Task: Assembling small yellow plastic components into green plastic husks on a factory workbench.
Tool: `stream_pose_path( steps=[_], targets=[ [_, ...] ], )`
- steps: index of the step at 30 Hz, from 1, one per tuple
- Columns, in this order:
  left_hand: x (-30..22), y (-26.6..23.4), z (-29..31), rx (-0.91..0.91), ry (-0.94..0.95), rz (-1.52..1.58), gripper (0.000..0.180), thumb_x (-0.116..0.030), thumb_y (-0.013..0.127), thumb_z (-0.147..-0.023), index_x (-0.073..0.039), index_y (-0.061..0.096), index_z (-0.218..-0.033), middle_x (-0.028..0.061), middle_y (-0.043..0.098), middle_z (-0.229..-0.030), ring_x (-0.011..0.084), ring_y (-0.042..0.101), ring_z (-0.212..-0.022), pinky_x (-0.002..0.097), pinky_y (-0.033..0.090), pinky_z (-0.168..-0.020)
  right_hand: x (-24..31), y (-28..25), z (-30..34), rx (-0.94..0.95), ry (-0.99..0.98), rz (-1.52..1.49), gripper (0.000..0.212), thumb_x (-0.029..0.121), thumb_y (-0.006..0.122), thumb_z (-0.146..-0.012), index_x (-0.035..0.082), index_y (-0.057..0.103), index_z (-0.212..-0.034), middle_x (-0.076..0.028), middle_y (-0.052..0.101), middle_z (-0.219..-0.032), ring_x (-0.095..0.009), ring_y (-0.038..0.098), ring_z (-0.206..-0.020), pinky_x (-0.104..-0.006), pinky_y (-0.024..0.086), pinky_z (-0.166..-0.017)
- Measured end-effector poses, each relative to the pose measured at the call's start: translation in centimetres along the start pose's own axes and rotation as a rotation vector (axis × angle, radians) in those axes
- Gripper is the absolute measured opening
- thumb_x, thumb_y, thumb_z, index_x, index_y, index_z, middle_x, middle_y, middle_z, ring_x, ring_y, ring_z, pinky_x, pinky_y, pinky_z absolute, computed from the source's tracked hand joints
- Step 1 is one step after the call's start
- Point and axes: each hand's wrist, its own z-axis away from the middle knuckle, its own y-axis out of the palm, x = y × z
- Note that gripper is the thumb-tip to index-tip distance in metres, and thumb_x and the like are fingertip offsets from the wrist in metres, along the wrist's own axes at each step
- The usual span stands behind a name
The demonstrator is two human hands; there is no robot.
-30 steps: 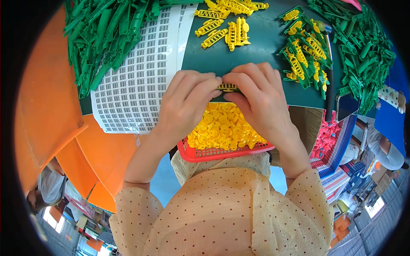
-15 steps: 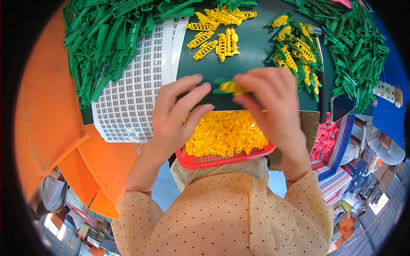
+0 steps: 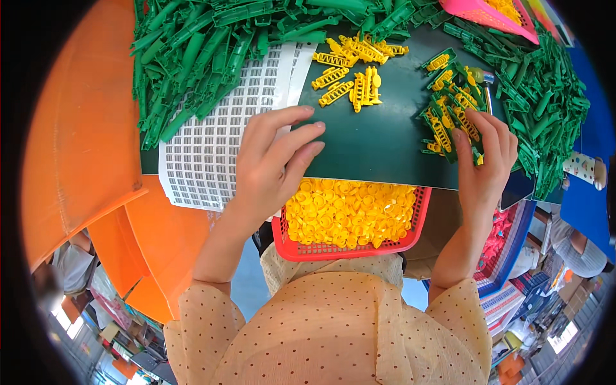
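Observation:
My left hand [image 3: 273,157] hovers over the near table edge beside the label sheet, fingers curved and apart, holding nothing. At the right, my right hand [image 3: 484,160] reaches over a pile of green plastic pieces with yellow ladder-shaped inserts [image 3: 441,131]. Its thumb and forefinger are spread around pieces at the pile's near side, and part of the pile is hidden behind the fingers. Loose yellow ladder-shaped plastic pieces [image 3: 335,93] lie at the upper middle of the dark green table [image 3: 378,144]. Below the table edge, a red basket [image 3: 351,253] holds many small round yellow caps [image 3: 346,212].
Long green plastic pieces [image 3: 192,58] are heaped at the upper left, partly on white label sheets [image 3: 208,151]. Another green heap [image 3: 545,106] covers the right side. A dark phone-like slab [image 3: 517,190] lies near the right edge. A pink basket [image 3: 494,14] stands far right.
My right hand has moved right from the middle, carrying a green-and-yellow piece over to the pile, and its fingers have spread. My left hand stays nearly in place. The whole view has shifted slightly.

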Motion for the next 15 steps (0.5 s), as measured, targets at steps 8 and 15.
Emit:
stream_pose_path(
  steps=[8, 15],
  targets=[
    [2.5, 0.3, -5.7, -0.104, 0.148, -0.200, 0.020, -0.004, 0.076, -0.078, -0.009, 0.071, -0.096, 0.0022, 0.068, -0.093, 0.0246, 0.061, -0.089, 0.0359, 0.047, -0.077, 1.9, 0.4, -0.2, -0.046, -0.056, -0.073, 0.026, 0.009, 0.075, -0.085, 0.011, 0.069, -0.111, -0.004, 0.068, -0.114, -0.025, 0.059, -0.106, -0.0368, 0.039, -0.096],
    [2.3, 3.5, -11.2, -0.092, 0.240, -0.287, 0.016, -0.006, 0.076, -0.081, -0.006, 0.072, -0.096, 0.0043, 0.070, -0.091, 0.0225, 0.063, -0.083, 0.0340, 0.049, -0.072, 4.3, 0.7, -2.8, -0.070, -0.236, -0.169, 0.020, 0.007, 0.075, -0.083, 0.010, 0.070, -0.102, -0.002, 0.070, -0.104, -0.022, 0.062, -0.097, -0.0353, 0.040, -0.088]
  ],
)
